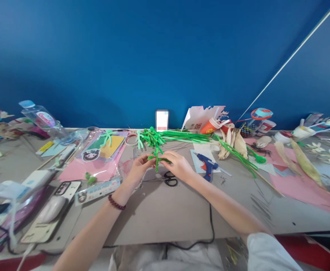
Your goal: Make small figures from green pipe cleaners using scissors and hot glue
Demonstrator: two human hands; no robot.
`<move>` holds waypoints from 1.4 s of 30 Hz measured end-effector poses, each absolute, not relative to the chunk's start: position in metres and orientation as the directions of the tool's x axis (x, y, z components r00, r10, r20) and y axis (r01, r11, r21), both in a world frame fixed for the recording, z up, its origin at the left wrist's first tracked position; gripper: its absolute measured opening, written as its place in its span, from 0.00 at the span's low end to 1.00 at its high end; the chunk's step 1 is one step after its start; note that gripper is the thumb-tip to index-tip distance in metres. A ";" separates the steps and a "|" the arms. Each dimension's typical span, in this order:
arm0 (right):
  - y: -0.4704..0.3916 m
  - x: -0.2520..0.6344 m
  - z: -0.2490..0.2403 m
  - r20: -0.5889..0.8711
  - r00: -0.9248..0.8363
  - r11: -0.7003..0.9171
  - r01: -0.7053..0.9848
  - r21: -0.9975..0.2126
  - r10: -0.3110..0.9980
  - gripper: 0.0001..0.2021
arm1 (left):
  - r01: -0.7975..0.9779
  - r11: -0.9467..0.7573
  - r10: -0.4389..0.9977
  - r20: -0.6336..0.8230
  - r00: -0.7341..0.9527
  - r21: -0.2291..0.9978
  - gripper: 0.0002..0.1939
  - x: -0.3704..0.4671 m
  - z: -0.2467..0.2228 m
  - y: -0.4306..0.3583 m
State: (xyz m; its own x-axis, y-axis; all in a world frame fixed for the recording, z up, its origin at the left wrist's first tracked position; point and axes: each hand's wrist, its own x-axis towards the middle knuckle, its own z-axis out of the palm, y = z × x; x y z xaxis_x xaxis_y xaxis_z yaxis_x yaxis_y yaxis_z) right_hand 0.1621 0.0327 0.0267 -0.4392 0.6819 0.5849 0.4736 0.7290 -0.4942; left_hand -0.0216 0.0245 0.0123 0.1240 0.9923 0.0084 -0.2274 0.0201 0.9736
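Both hands meet over the middle of the table around a fuzzy green pipe cleaner piece (157, 153). My left hand (139, 167) pinches its left side, and my right hand (177, 163) grips its right side with the fingers closed. One green stem of it stands up between the hands. Just behind lies a bundle of green pipe cleaners (181, 136), with a bunch of bent green ones (150, 137) at its left end. Black-handled scissors (171, 179) rest on the table beneath my right hand, their blades partly hidden.
A blue glue gun (208, 165) lies right of my right hand. Pink paper and a clear plastic sheet (97, 158) are at left, near a phone (52, 210) and a bottle (43, 118). Dried husks (229, 145) and a paper cup (210, 127) stand at right. A black cable (210, 222) crosses the front edge.
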 end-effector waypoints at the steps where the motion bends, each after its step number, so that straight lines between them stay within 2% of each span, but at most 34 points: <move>1: 0.033 0.162 0.026 0.586 -0.439 0.729 0.483 -0.485 0.681 0.06 | -0.228 0.021 0.992 0.007 0.124 0.973 0.12 -0.021 0.013 0.024; 8: 0.031 0.160 0.021 0.610 -0.435 0.733 0.544 -0.409 0.663 0.08 | -0.180 0.008 0.992 0.015 0.125 0.984 0.11 -0.018 0.021 0.020; 17: 0.031 0.158 0.024 0.681 -0.436 0.780 0.530 -0.334 0.588 0.08 | -0.150 -0.016 0.988 0.039 0.151 0.989 0.13 -0.020 0.021 0.021; 23: 0.033 0.160 0.026 0.706 -0.442 0.801 0.515 -0.305 0.553 0.08 | -0.254 0.008 0.983 0.040 0.182 0.967 0.12 -0.019 0.025 0.018; 26: 0.032 0.161 0.027 0.719 -0.439 0.807 0.514 -0.292 0.539 0.08 | -0.261 0.074 0.978 -0.018 0.209 0.963 0.13 -0.019 0.027 0.017; 33: 0.032 0.164 0.028 0.690 -0.591 0.848 0.527 -0.061 0.417 0.11 | -0.135 0.101 0.980 -0.075 0.185 0.986 0.12 -0.019 0.025 0.019; 39: 0.034 0.167 0.025 0.682 -0.644 0.863 0.505 0.037 0.347 0.09 | -0.018 0.065 0.954 -0.057 0.293 0.998 0.11 -0.026 0.018 0.022; 42: 0.035 0.168 0.025 0.679 -0.652 0.871 0.491 0.039 0.337 0.09 | 0.015 0.045 0.952 -0.047 0.301 0.999 0.11 -0.026 0.015 0.023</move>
State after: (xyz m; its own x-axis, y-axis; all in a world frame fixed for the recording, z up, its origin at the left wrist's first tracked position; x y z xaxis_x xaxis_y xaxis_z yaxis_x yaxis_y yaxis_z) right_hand 0.1684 0.0353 0.0251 -0.6520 0.3374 0.6790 0.4906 0.8705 0.0385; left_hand -0.0265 0.0228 0.0150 0.3014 0.9523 -0.0471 0.0154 0.0445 0.9989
